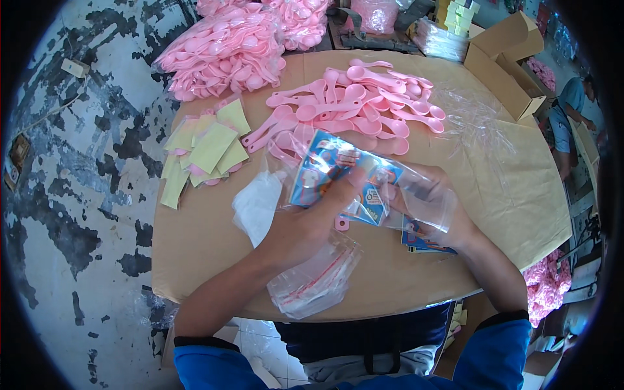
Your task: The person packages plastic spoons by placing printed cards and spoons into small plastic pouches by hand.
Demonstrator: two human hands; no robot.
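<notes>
Both my hands hold a clear plastic bag (416, 207) above the table, with a blue printed card (318, 166) showing through it. My left hand (312, 214) is closed on the card, its thumb across the front. My right hand (442, 201) is closed at the bag's other end, its fingers seen partly through the film. Below my left hand lies a stack of clear bags (318, 279) with a red line along one edge. More blue cards (422, 240) lie under my right wrist. Beyond my hands is a heap of pink measuring spoons (364, 104).
Pale yellow card slips (211, 146) are piled at the left, beside a white wad (257, 205). Big bags of pink spoons (224, 55) stand at the back left. Crumpled clear film (471, 123) and an opened cardboard box (507, 68) are at the right; beyond sits another person (572, 117).
</notes>
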